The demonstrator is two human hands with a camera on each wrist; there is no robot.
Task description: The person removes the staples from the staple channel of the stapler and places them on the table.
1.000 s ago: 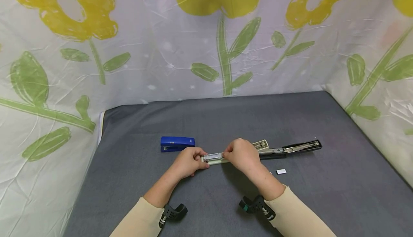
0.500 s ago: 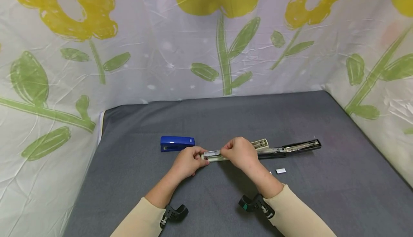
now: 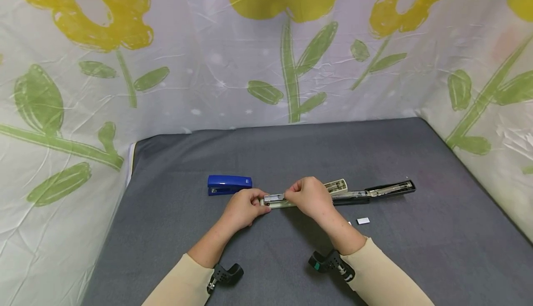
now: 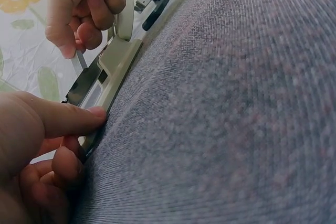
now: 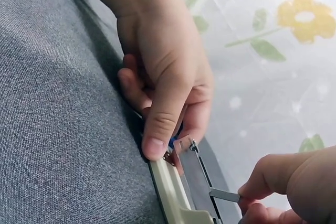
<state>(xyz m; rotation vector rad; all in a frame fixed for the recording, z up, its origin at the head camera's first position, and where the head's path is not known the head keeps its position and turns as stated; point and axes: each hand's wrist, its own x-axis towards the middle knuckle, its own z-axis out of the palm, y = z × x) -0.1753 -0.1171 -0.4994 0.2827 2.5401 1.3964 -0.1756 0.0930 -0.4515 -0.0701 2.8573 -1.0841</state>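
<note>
R fingers hide pt. cream stapler.

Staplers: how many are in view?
3: the blue stapler, beyond the left hand; the opened cream stapler, gripped by that hand; the opened black stapler, right of the right hand. Hands partly hide the cream one.
</note>
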